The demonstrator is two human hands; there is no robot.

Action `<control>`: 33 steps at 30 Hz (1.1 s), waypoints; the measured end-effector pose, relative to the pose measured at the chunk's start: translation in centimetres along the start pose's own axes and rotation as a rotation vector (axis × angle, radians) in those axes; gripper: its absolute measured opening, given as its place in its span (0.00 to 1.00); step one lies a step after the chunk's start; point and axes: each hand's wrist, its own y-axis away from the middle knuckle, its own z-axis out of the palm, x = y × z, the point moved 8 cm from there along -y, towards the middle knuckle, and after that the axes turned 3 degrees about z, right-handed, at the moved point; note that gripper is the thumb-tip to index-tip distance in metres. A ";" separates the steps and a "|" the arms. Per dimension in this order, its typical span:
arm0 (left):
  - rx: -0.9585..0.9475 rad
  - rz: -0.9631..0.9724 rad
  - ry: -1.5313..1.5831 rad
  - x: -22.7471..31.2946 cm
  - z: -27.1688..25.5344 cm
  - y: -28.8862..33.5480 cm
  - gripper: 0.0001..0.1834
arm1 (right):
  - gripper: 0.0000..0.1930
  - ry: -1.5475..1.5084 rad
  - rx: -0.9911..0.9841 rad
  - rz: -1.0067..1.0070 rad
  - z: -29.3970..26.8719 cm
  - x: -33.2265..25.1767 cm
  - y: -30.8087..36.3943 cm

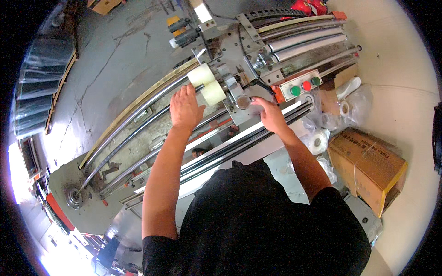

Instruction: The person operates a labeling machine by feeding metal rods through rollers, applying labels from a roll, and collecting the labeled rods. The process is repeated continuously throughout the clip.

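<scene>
A long metal slitting or winding machine with parallel steel shafts [126, 130] runs across my front. Two pale cream rolls [212, 93] sit side by side at its middle. My left hand [185, 109] lies with fingers stretched forward at the left end of these rolls, over the front shafts. Right of the rolls, a round metal handwheel [242, 102] stands on a grey plate. My right hand [272, 115] reaches its right edge, fingers bent at a small dark handle there; the fingertips are partly hidden.
A control box [301, 86] with green and red buttons is just beyond my right hand. Rolls of clear film [317, 140] in plastic and a cardboard box [368, 165] stand at right. Dark wrapped stacks [43, 87] are at far left. Black rails [221, 149] run before me.
</scene>
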 end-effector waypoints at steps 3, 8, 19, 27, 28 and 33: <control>0.009 0.016 -0.006 -0.1 0.1 0.0 0.38 | 0.30 0.163 0.011 -0.240 -0.1 -0.3 -1.9; -0.036 0.013 0.017 -0.1 0.0 -0.3 0.38 | 0.36 0.290 -0.156 -0.284 1.4 1.4 -3.6; -0.029 -0.062 0.474 -2.3 -0.8 -0.6 0.57 | 0.23 0.659 -0.146 -0.306 2.1 1.0 -4.5; -0.237 -0.036 0.643 -3.2 0.5 -3.5 0.52 | 0.15 0.276 0.085 -0.318 0.6 0.6 -3.4; -0.271 -0.057 0.725 -3.4 1.1 -3.7 0.51 | 0.16 0.234 0.141 -0.275 0.1 0.3 -3.0; -0.324 -0.139 0.919 -3.4 1.3 -4.2 0.50 | 0.14 0.046 0.351 -0.111 -2.6 -2.0 0.9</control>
